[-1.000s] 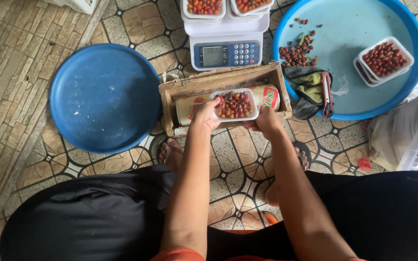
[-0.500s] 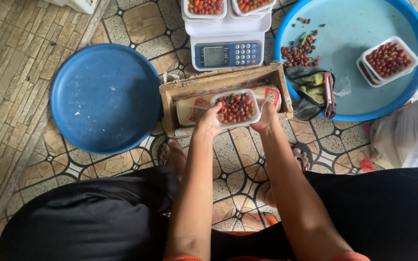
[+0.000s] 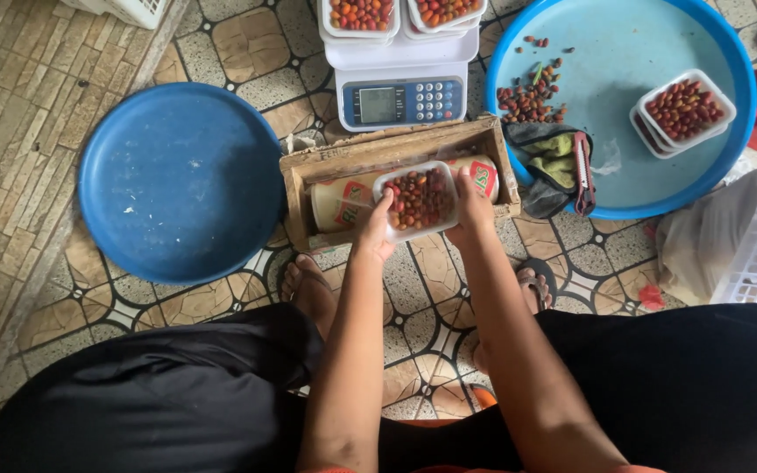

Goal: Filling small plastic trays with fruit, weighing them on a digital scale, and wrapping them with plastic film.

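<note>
Your left hand (image 3: 373,235) and right hand (image 3: 470,210) both clasp a white tray (image 3: 416,200) heaped with small red fruit, one hand on each short side, fingers curled round the rim. The tray sits over a roll (image 3: 352,200) of film that lies inside a wooden box (image 3: 300,188), at about 12 o'clock from your knees.

Mind the load: the fruit stands level with the rim, so any tilt as you pull or turn the tray could send pieces rolling into the box or onto the tiled floor (image 3: 221,52). Your grip is only at the edges; if one hand slips, the tray may tip toward that side.

The box is narrow, so a sideways tug could knock the tray against its wall and spill fruit. It also rests loose on the floor by your sandalled foot (image 3: 308,285), and a hard pull could drag it toward you.

A scale (image 3: 405,101) stands just beyond the box at 12 o'clock; pushing forward could jolt it and the filled trays on top. A cutter (image 3: 583,162) lies on a cloth at 2 o'clock, on the rim of the blue basin (image 3: 624,52); reaching there blind risks a nick.
</note>
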